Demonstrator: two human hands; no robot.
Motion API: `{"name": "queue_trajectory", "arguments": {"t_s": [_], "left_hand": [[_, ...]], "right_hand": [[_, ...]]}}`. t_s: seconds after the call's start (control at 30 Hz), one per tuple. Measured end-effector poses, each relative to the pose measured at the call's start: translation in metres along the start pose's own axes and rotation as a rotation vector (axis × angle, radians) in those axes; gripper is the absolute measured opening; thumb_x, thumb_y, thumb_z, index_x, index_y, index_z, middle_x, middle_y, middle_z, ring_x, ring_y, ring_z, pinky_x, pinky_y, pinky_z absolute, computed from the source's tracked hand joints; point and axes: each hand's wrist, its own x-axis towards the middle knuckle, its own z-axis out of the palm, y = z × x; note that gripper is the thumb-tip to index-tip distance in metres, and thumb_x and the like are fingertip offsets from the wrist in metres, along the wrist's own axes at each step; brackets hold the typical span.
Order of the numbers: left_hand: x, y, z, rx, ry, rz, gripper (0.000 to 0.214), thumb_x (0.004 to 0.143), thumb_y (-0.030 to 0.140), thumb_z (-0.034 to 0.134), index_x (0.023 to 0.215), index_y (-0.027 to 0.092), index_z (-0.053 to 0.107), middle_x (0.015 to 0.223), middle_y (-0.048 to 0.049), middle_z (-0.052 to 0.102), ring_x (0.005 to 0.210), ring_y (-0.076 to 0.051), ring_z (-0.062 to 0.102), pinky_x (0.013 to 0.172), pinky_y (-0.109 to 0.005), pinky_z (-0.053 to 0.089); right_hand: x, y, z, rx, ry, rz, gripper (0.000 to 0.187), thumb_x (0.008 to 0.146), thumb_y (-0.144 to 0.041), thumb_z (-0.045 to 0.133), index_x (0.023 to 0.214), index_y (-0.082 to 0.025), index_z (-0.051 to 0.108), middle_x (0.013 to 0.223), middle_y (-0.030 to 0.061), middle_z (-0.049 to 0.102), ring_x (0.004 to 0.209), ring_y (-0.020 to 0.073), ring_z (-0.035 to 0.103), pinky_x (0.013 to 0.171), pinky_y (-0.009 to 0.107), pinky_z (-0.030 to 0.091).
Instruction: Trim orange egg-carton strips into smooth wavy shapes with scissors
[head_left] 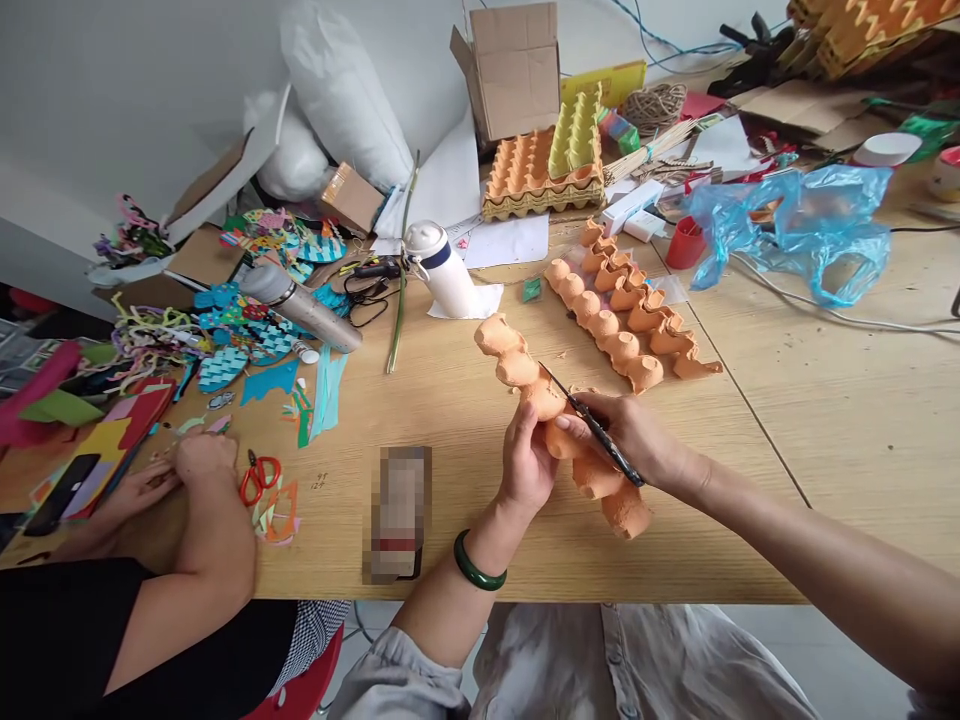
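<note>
My left hand [527, 462] grips a strip of orange egg-carton cups [598, 477] from below, its thumb and fingers around the middle of the strip. The strip slants above the table, from upper left to lower right. My right hand [634, 435] is closed on a slim black utility knife [611, 452], whose narrow tip lies against the strip's upper edge. Part of its grip is hidden by my fingers. Just beyond my hands lie more orange egg-carton strips [604, 325], set side by side, with small orange crumbs on the wood nearby.
A white bottle [442, 270] and stacked egg trays [525, 170] stand farther back. To the right are a red cup [684, 243] and a blue plastic bag [806, 230]. On the left, a co-worker's hands [176, 470] rest near red-handled scissors [260, 478]. A blurred-out object [401, 510] lies left of my wrist.
</note>
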Motion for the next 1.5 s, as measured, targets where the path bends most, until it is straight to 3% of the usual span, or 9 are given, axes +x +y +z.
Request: {"name": "queue_trajectory", "arguments": {"t_s": [0.33, 0.53, 0.63, 0.73, 0.87, 1.07, 1.17, 1.37, 1.5], "left_hand": [[0.002, 0.002, 0.0, -0.048, -0.043, -0.062, 0.051, 0.084, 0.056, 0.072, 0.114, 0.014, 0.074, 0.121, -0.0104, 0.073, 0.129, -0.029, 0.061, 0.112, -0.038, 0.045], [0.007, 0.007, -0.006, -0.097, -0.019, -0.098, 0.041, 0.087, 0.052, 0.069, 0.111, 0.018, 0.073, 0.106, -0.0061, 0.074, 0.098, -0.021, 0.069, 0.095, -0.033, 0.051], [0.009, 0.009, -0.008, -0.101, -0.006, -0.094, 0.035, 0.088, 0.05, 0.069, 0.104, 0.019, 0.072, 0.087, -0.0013, 0.07, 0.075, -0.015, 0.063, 0.084, -0.031, 0.052], [0.011, 0.008, -0.009, -0.066, 0.021, -0.072, 0.036, 0.086, 0.052, 0.072, 0.1, 0.019, 0.072, 0.083, -0.0006, 0.067, 0.073, -0.014, 0.06, 0.077, -0.029, 0.05], [0.012, 0.003, -0.011, 0.003, 0.081, 0.051, 0.039, 0.082, 0.054, 0.076, 0.097, 0.019, 0.072, 0.089, -0.0008, 0.069, 0.083, -0.015, 0.062, 0.08, -0.027, 0.049], [0.009, 0.002, -0.009, 0.099, 0.09, 0.142, 0.042, 0.083, 0.055, 0.074, 0.104, 0.019, 0.074, 0.107, -0.006, 0.074, 0.104, -0.02, 0.066, 0.094, -0.031, 0.05], [0.008, 0.002, -0.007, 0.117, 0.097, 0.191, 0.038, 0.084, 0.053, 0.075, 0.104, 0.02, 0.075, 0.107, -0.005, 0.075, 0.105, -0.021, 0.067, 0.094, -0.03, 0.051], [0.007, 0.002, -0.008, 0.095, 0.091, 0.193, 0.042, 0.082, 0.055, 0.076, 0.105, 0.02, 0.075, 0.113, -0.0062, 0.074, 0.115, -0.024, 0.066, 0.098, -0.032, 0.05], [0.005, 0.004, -0.005, 0.09, 0.119, 0.174, 0.041, 0.083, 0.054, 0.076, 0.106, 0.021, 0.074, 0.111, -0.0044, 0.073, 0.112, -0.021, 0.066, 0.096, -0.029, 0.051]], "right_hand": [[0.002, -0.002, -0.003, 0.01, 0.023, 0.007, 0.054, 0.093, -0.071, 0.048, 0.072, -0.022, 0.053, 0.06, -0.0023, 0.046, 0.056, 0.0129, 0.038, 0.053, 0.029, 0.032], [0.005, -0.001, -0.011, 0.234, -0.051, 0.149, 0.052, 0.086, -0.072, 0.061, 0.098, -0.021, 0.06, 0.077, 0.0003, 0.062, 0.067, 0.0148, 0.056, 0.057, 0.026, 0.047], [0.004, 0.003, -0.018, 0.337, -0.067, 0.226, 0.053, 0.085, -0.074, 0.061, 0.089, -0.022, 0.053, 0.072, -0.0022, 0.054, 0.061, 0.013, 0.053, 0.052, 0.027, 0.052], [0.0, 0.01, -0.022, 0.342, -0.085, 0.24, 0.054, 0.083, -0.074, 0.063, 0.089, -0.022, 0.055, 0.067, -0.0035, 0.049, 0.059, 0.0131, 0.052, 0.05, 0.027, 0.053], [-0.008, 0.014, -0.018, 0.164, -0.09, 0.209, 0.058, 0.086, -0.074, 0.06, 0.105, -0.019, 0.063, 0.073, 0.0012, 0.062, 0.061, 0.0158, 0.058, 0.05, 0.027, 0.048], [-0.018, -0.007, -0.006, -0.305, -0.035, 0.112, 0.061, 0.096, -0.074, 0.042, 0.109, -0.019, 0.065, 0.077, 0.0071, 0.07, 0.065, 0.0208, 0.062, 0.06, 0.031, 0.039], [-0.018, -0.017, 0.0, -0.462, -0.043, 0.092, 0.061, 0.1, -0.071, 0.036, 0.108, -0.018, 0.065, 0.084, 0.0108, 0.073, 0.068, 0.0227, 0.065, 0.059, 0.031, 0.034], [-0.012, -0.029, 0.003, -0.665, -0.095, 0.071, 0.064, 0.101, -0.07, 0.032, 0.11, -0.015, 0.064, 0.094, 0.0147, 0.075, 0.071, 0.0254, 0.068, 0.055, 0.032, 0.024], [-0.011, -0.035, 0.005, -0.701, -0.106, 0.102, 0.065, 0.101, -0.07, 0.033, 0.113, -0.013, 0.062, 0.094, 0.0163, 0.075, 0.072, 0.0276, 0.069, 0.054, 0.033, 0.022]]}}
